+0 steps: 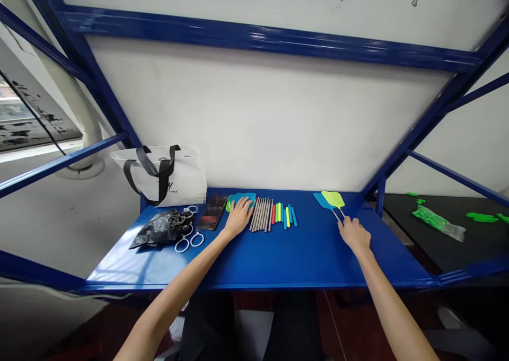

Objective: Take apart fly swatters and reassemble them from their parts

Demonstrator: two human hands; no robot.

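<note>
My left hand (239,216) lies with fingers spread over a small pile of blue and green plastic fly swatter heads (247,196) near the back of the blue table. Over on the right, my right hand (355,235) has its fingers closed around the lower end of a fly swatter. A yellow-green fly swatter (333,199) and a blue fly swatter (324,201) overlap there, their thin metal shafts running toward that hand. Between my hands sit a row of metal rods (261,215) and several short coloured tubes (283,214) in red, yellow, green and blue.
Left of the heads lies a phone (213,212), then a black plastic bag (159,228) with grey and white rings (182,244). A white tote bag (178,175) stands behind. Blue frame bars surround the blue table (310,260); a black table (421,223) adjoins at right.
</note>
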